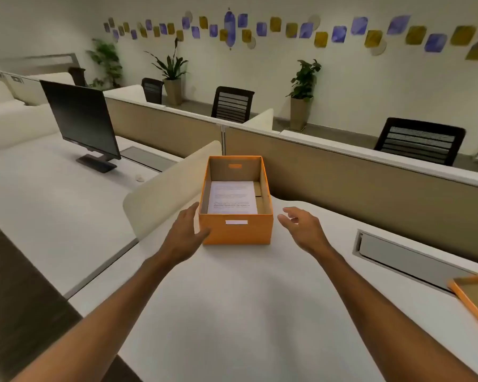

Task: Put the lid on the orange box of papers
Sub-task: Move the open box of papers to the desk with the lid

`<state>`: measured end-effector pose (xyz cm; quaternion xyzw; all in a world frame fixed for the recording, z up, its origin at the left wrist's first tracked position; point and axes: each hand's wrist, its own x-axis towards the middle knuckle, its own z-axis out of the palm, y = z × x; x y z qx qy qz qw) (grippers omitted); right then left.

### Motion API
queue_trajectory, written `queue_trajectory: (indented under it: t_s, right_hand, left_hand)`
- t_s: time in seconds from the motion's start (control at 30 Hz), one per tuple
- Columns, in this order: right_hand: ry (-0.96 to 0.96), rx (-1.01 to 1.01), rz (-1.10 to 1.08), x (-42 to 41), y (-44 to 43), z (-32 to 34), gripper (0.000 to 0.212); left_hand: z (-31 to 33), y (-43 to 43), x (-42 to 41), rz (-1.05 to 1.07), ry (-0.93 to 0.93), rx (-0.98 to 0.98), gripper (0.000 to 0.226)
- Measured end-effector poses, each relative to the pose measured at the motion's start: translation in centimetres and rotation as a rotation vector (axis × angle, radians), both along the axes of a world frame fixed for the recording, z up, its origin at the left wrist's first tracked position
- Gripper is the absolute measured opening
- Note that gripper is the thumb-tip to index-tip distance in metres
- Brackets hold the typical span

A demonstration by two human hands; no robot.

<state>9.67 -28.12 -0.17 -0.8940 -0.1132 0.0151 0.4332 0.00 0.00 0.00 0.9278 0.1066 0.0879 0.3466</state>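
An orange box [236,232] stands open on the white desk, a stack of printed papers [232,197] lying flat inside it. My left hand [186,228] is open at the box's near left corner, fingers close to or touching its side. My right hand [301,226] is open a short way to the right of the box, apart from it. The orange lid [475,295] lies upside down at the desk's right edge, partly cut off by the frame.
A cream divider panel [171,188] rises just left of the box. Behind it runs a beige partition [342,175]. A cable slot [403,257] is set into the desk at right. A black monitor [80,117] stands on the neighbouring desk.
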Motion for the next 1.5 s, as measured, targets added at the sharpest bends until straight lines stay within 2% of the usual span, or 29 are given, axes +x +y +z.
queue_trajectory:
  t_s: [0.2,0.4,0.67,0.9,1.17,1.3,1.5]
  right_hand:
    - [0.196,0.065,-0.101,5.3,3.3,-3.4,0.052]
    - [0.334,0.153,-0.169,10.5,6.1,-7.0,0.058]
    - [0.514,0.382,-0.216,13.2,7.7,-8.7,0.054]
    - [0.567,0.506,-0.218,13.2,6.9,-8.7,0.041]
    - [0.528,0.543,-0.251,9.5,3.8,-7.0,0.037]
    - [0.496,0.585,-0.269,5.5,0.6,-5.7,0.033]
    - [0.459,0.643,-0.308,-2.5,-6.7,-4.5,0.039]
  left_hand:
    - [-3.3,3.5,5.6,0.055,0.143,-0.190,0.083]
    - [-6.9,6.8,10.7,0.060,0.258,-0.445,0.102]
    - [-9.2,8.5,14.1,0.099,0.335,-0.776,0.079]
    - [-9.2,8.8,14.6,0.001,0.300,-0.842,0.040]
    - [-7.6,7.2,12.2,-0.065,0.286,-0.872,0.045]
    - [-6.4,4.7,9.8,-0.120,0.276,-0.858,0.050]
    - [-5.2,-1.2,4.6,-0.178,0.290,-0.857,0.057]
